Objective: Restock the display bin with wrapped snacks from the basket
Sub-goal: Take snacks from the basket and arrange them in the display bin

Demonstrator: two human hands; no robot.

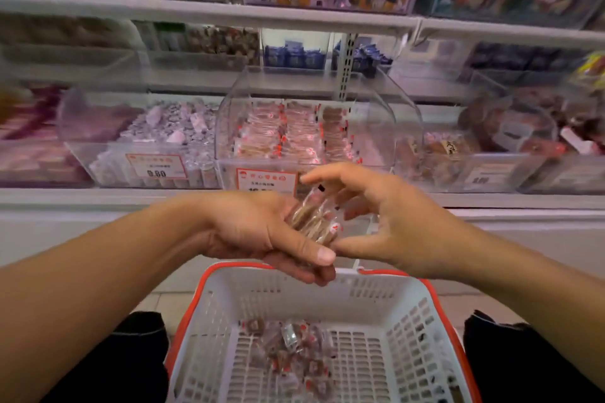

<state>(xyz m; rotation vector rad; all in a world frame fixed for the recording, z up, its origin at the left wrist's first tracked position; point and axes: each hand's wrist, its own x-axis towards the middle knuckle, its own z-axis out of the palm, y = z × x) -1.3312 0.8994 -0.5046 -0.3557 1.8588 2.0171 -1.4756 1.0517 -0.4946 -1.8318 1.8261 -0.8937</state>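
Left hand: I am seeing my left hand (262, 232) curling palm-up around a small stack of wrapped snacks (314, 217), thumb lying along the near side of the stack.
Right hand: my right hand (386, 219) is reaching in from the right with fingers spread and loosely bent; its fingertips are hovering at the stack, and I cannot tell whether they are touching it. It is gripping nothing.
Held snacks: the stack is sitting between my two hands, above the far rim of the basket and in front of the display bin's price label (265, 180).
Basket: the white basket (406, 321) with an orange rim is sitting below my hands, between my knees; a loose pile of wrapped pieces (294, 353) is lying on its floor.
Display bin: the clear display bin (386, 127) is standing on the shelf straight ahead, holding rows of the same clear-wrapped snacks with red marks.
Neighbouring bins: a bin of pale wrapped sweets (163, 131) is standing to its left, and a bin of darker packets (442, 147) to its right.
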